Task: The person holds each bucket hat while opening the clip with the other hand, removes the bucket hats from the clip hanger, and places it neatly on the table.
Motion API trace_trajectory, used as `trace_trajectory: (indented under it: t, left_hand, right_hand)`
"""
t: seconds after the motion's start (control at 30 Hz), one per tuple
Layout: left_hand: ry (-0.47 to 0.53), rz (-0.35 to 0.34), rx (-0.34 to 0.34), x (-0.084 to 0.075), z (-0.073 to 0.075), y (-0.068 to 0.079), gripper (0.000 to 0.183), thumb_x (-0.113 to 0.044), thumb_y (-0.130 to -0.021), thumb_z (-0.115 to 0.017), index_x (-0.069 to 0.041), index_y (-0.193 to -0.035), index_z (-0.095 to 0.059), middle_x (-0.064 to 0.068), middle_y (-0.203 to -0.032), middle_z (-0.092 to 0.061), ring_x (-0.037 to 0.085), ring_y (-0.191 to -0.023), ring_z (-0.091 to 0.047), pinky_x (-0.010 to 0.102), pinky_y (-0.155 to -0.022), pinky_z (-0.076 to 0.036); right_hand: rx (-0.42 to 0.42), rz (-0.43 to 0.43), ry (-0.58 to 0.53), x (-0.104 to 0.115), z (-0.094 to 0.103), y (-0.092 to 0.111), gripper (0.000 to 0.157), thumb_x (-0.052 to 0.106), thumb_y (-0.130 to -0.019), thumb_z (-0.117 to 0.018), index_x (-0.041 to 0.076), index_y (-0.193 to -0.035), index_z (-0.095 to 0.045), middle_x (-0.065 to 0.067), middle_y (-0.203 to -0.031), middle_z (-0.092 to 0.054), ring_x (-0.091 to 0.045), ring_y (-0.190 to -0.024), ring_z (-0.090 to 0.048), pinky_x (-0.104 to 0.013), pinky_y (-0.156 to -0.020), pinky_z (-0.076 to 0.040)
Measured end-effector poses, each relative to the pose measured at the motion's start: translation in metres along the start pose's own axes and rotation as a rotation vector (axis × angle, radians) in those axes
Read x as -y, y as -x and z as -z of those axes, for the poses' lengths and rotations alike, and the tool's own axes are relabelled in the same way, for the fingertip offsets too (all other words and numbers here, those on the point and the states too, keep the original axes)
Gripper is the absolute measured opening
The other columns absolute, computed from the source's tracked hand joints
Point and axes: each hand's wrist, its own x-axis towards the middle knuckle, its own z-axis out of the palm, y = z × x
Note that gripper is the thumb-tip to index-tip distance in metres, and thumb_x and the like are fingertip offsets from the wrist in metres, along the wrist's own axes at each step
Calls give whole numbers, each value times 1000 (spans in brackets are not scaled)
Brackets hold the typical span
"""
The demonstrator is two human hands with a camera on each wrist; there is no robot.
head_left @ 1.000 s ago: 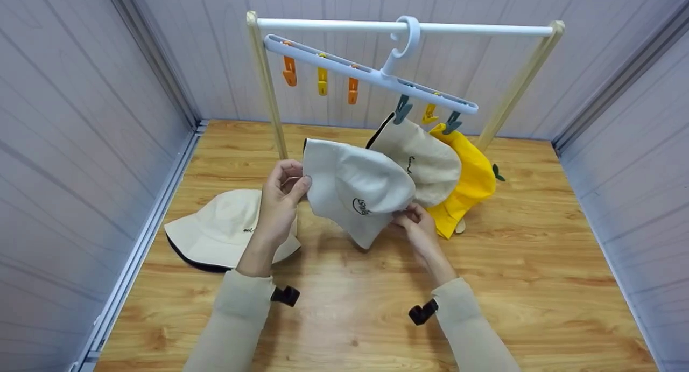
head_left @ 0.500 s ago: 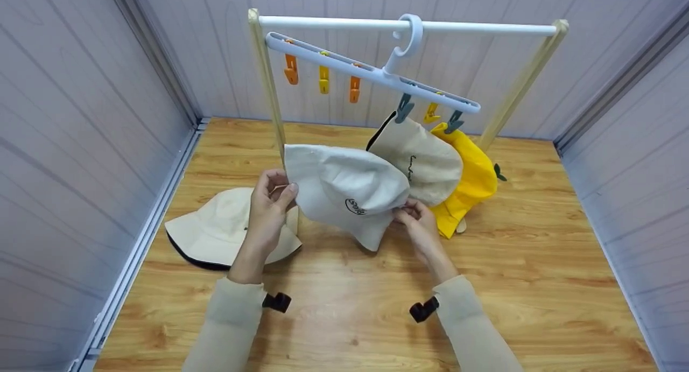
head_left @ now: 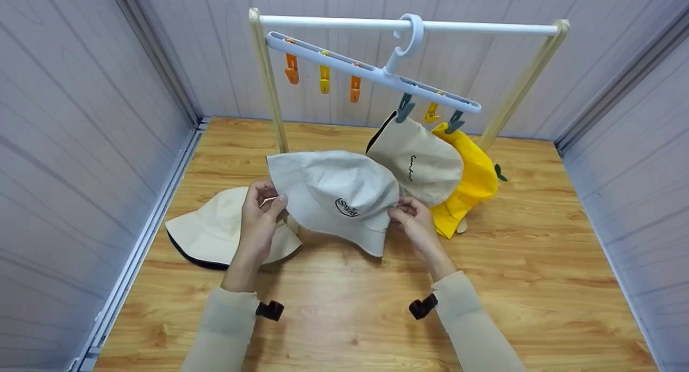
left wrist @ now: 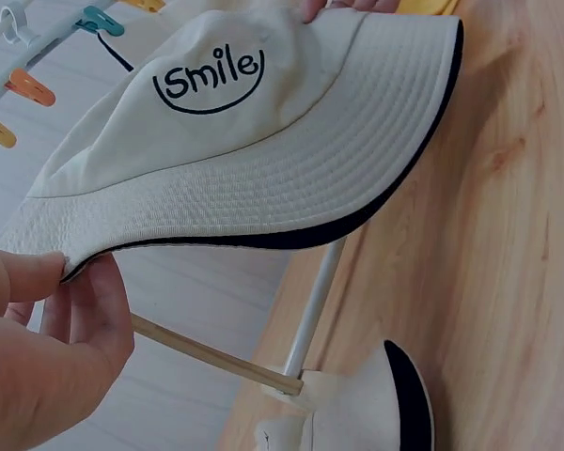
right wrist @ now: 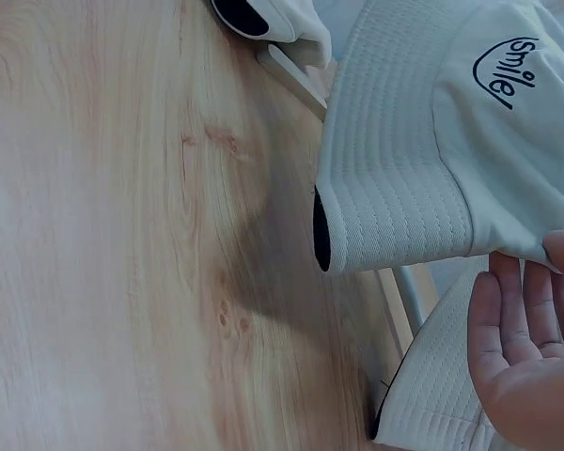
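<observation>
Both hands hold a white bucket hat (head_left: pixel 350 189) above the table, its black "smile" lettering facing up. At the brim's left edge, the left hand (head_left: pixel 261 216) pinches the cloth between thumb and fingers. The right hand (head_left: pixel 417 221) pinches the crown's right side; in the right wrist view its thumb lies on the cloth with fingers beneath. A dark lining shows along the brim in the left wrist view. Right behind hang a beige bucket hat (head_left: pixel 420 162) and a yellow hat (head_left: pixel 468 183), each from a grey-green clip on a pale blue hanger (head_left: pixel 371 73).
Another cream bucket hat (head_left: pixel 215 221) lies at left on the wooden table (head_left: pixel 344 318), partly behind the left hand. The hanger hooks over a white rod (head_left: pixel 334 22) on wooden posts. Orange clips (head_left: pixel 291 70) and a yellow clip (head_left: pixel 324 81) hang at its left.
The left hand has moved left and down, drawing the white hat's brim with it. The hat has turned so its lettering lies more level. The right hand has barely moved.
</observation>
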Motion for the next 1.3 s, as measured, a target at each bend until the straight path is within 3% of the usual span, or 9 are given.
trace_trajectory:
  t: [0.13,0.57,0.8,1.17,1.3]
  left_hand:
    - [-14,21,-7,4,5,2,22,3,-105,-59,-6,-122,-49,9,-116,-51,18,-96,-62,30,-80,-58]
    - [-14,102,-27,20,20,11,26,4,-104,-59,-3,-124,-45,10,-116,-48,17,-95,-62,31,-85,-62]
    - [-52,145,-45,29,27,17,26,2,-104,-61,-4,-123,-44,10,-114,-48,15,-93,-63,32,-84,-60]
    - [-75,202,-120,43,31,20,29,6,-98,-63,-2,-118,-44,9,-108,-48,12,-86,-62,26,-75,-57]
    - [-69,211,-126,46,31,21,30,8,-97,-63,-1,-118,-44,10,-109,-48,13,-88,-60,25,-74,-58]
  right_hand:
    - [8,-8,21,1,-2,-1,30,1,-94,-73,-4,-122,-63,-6,-98,-67,-15,-87,-66,-27,-76,-61]
    - [53,5,117,1,-5,-4,31,5,-95,-74,-3,-124,-67,-6,-99,-70,-19,-86,-67,-39,-83,-60]
    - [68,24,159,0,-9,-8,30,5,-94,-74,-6,-122,-68,-6,-96,-70,-19,-87,-66,-34,-81,-59]
    - [94,-28,211,1,-17,-17,35,10,-97,-72,-3,-129,-68,-8,-105,-71,-16,-87,-64,-50,-94,-58]
    - [86,-32,228,2,-21,-20,36,10,-98,-72,-3,-131,-69,-11,-108,-72,-16,-89,-65,-43,-91,-59]
